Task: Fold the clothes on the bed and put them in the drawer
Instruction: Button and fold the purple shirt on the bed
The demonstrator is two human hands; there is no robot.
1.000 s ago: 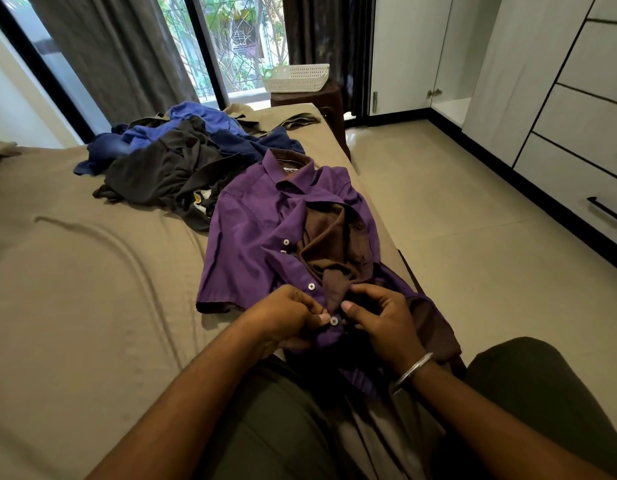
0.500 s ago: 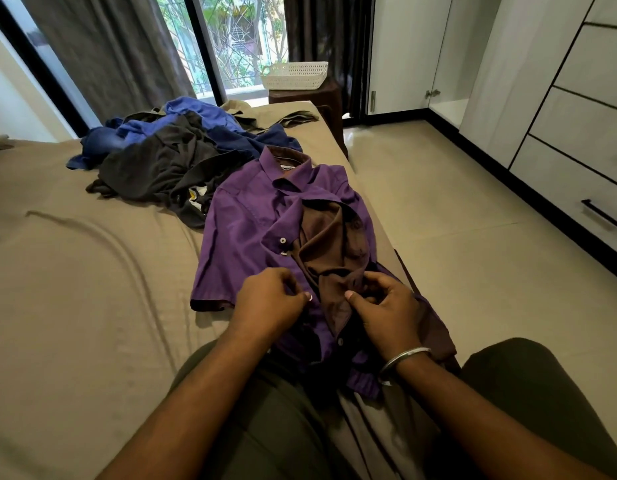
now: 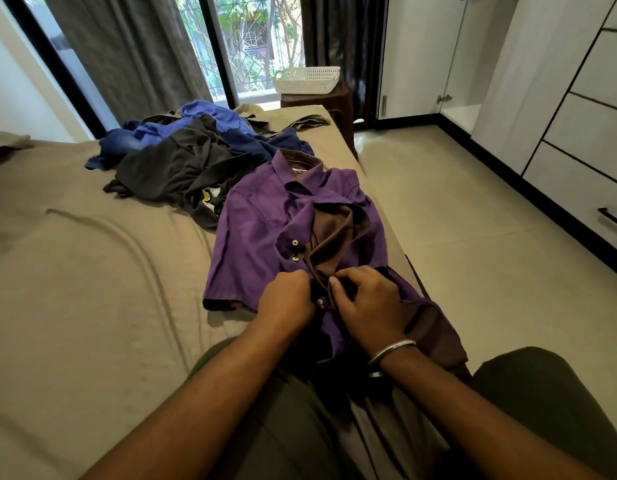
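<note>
— Fingers [image 3: 302, 289] of the left hand [image 3: 286, 301] are curled tight, clamped on the purple front edge of the shirt by a white button. Can you tell what the right hand is doing?

— The right hand [image 3: 367, 306] has its fingers bent too, pinching the brown-lined edge of the same placket just across from the left one. The two hands are nearly touching, with the button between them.

— Where does the purple shirt [image 3: 262, 233] lie?

— Flat on the bed [image 3: 75, 271], near its right edge, collar pointing toward the window. Its lower part hangs over toward the person's lap. The upper front is open and folded back, so the brown inner side shows, and two more white buttons sit on the flap above the hands.

— And the other clothes?

— A loose pile of clothes [image 3: 182, 154] sits further up the bed, blue and dark grey pieces tangled together, touching the shirt's shoulder.

— Anything on the right wrist?

— A metal bangle [image 3: 390, 355]. Beyond the bed, a white basket [image 3: 305, 79] stands on a brown stool by the window.

— Drawers?

— A white drawer unit [image 3: 584, 140] lines the right wall, with a black handle on one of the lower fronts. The drawers look closed, and they are well apart from the bed across the tiled floor.
</note>
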